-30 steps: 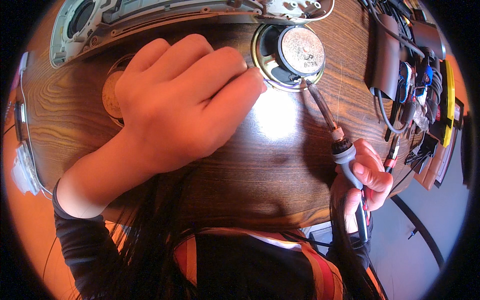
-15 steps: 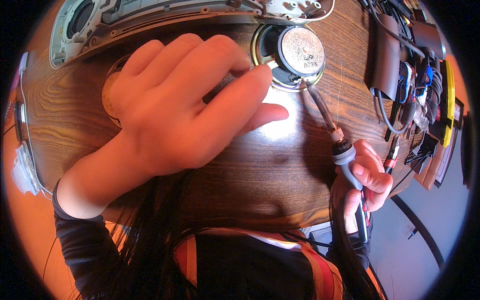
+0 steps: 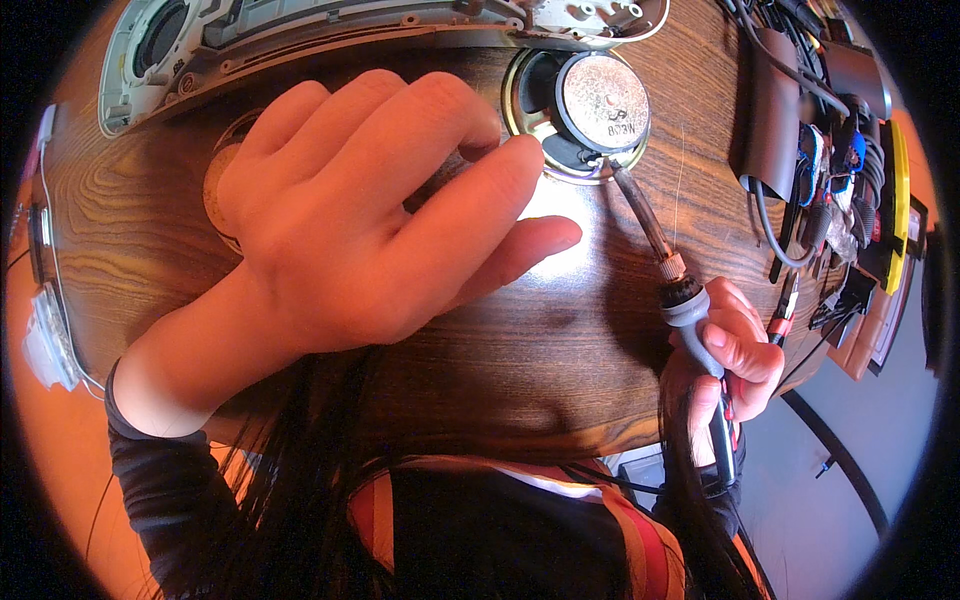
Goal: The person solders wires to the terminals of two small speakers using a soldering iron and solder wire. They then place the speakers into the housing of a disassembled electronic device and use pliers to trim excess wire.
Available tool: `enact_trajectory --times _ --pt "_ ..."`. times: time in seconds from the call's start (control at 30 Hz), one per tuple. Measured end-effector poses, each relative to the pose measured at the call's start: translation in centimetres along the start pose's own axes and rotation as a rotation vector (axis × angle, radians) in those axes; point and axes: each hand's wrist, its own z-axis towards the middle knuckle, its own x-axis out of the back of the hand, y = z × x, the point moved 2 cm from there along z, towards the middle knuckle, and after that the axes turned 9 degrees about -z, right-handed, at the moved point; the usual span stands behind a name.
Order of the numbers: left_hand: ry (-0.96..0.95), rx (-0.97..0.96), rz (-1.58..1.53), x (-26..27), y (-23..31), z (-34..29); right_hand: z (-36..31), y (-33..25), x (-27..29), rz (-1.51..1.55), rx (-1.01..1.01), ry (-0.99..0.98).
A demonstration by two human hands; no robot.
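A round speaker rests magnet side up on the wooden table. My right hand is wrapped round the grey handle of a soldering iron. Its tip meets the terminal at the speaker's near rim, where a thin wire shows. Over the table to the left hovers my left hand, fingers bent and thumb held apart from the index finger. The index fingertip overlaps the speaker's left edge in view; contact cannot be made out. No object shows in this hand, though its palm side is hidden. Partly behind it lies another round part.
A long pale plastic housing spans the table's far side. Along the right edge lie a dark curved holder, grey cables, tools and a yellow-edged item. A clear plastic bag sits at the far left.
My left thumb has stretched out slightly, a little farther from the palm. The soldering iron has shifted very slightly left, its tip still at the terminal.
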Motion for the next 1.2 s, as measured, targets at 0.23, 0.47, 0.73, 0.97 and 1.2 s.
enact_trajectory --times 0.23,0.47,0.73,0.97,1.2 --pt "0.000 -0.001 0.003 0.0 0.0 0.3 0.0 0.0 -0.2 0.010 -0.009 -0.018" --pt "-0.025 0.001 0.008 0.1 0.0 -0.3 0.3 -0.1 0.7 -0.022 0.080 -0.008" --pt "-0.031 -0.073 -0.067 2.9 2.8 1.1 0.2 -0.8 1.6 -0.122 0.131 0.017" --pt "0.079 -0.217 -0.134 5.5 6.9 0.3 0.2 -0.4 1.7 -0.066 0.131 0.140" --pt "-0.007 -0.391 -0.169 7.0 8.1 -0.1 0.5 0.6 1.0 -0.088 0.331 0.123"
